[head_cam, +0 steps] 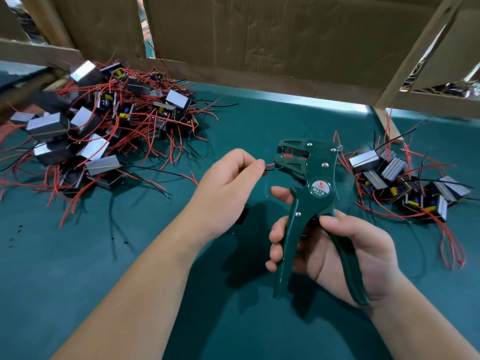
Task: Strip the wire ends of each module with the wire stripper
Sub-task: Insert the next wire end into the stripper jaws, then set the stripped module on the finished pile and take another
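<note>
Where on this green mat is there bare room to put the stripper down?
Bare mat lies near-left, in front of the left module pile, and behind the wire stripper, between the piles. Crowded: that pile and the right module pile.

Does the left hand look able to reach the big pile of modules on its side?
Probably yes: only bare green mat lies between the left hand and the pile of modules. But it is pinching wire ends at the wire stripper, so it must let go first.
</note>
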The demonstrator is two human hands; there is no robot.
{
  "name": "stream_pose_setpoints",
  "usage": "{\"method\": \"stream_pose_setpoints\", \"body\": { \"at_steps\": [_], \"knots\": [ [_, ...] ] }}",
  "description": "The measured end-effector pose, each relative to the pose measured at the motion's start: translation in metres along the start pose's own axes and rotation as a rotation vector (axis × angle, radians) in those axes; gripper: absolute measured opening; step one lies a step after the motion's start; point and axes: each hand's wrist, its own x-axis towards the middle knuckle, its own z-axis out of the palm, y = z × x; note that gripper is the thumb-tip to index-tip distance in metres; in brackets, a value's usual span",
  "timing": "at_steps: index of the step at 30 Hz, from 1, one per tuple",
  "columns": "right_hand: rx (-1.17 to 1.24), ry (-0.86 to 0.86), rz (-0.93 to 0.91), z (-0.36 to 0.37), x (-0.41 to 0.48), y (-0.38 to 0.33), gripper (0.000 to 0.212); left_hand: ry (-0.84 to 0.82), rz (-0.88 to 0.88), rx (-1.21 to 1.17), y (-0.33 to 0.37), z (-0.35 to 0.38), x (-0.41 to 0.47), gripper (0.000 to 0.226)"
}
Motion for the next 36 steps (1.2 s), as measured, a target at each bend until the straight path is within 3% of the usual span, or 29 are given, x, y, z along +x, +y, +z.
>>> {"method": "stream_pose_setpoints", "body": {
  "at_steps": [5,14,18,24,36],
  "knots": [
    [-0.027,-0.023,0.009,0.0018,-0.0006,0.0012,0.070,0.116,0.001,-0.082,-0.0011,-0.0018,0.0025,0.019],
    [-0.059,0.000,0.008,0.0031,-0.0021,0.0019,0.073,0.166,0.128,-0.150,0.0026,-0.0025,0.0018,0.009],
    [-0.101,-0.001,0.015,0.0030,-0.0034,0.0021,0.070,0.143,0.210,-0.031,0.0020,-0.0042,0.0012,0.015],
    [-0.191,0.050,0.008,0.0009,-0.0061,0.0017,0.049,0.164,0.329,0.166,0.0024,-0.0062,-0.0002,0.009],
    [-0.234,0.047,0.013,-0.0020,-0.0083,0.0009,0.041,0.226,0.392,0.214,0.0037,-0.0030,-0.0031,0.010]
  ]
}}
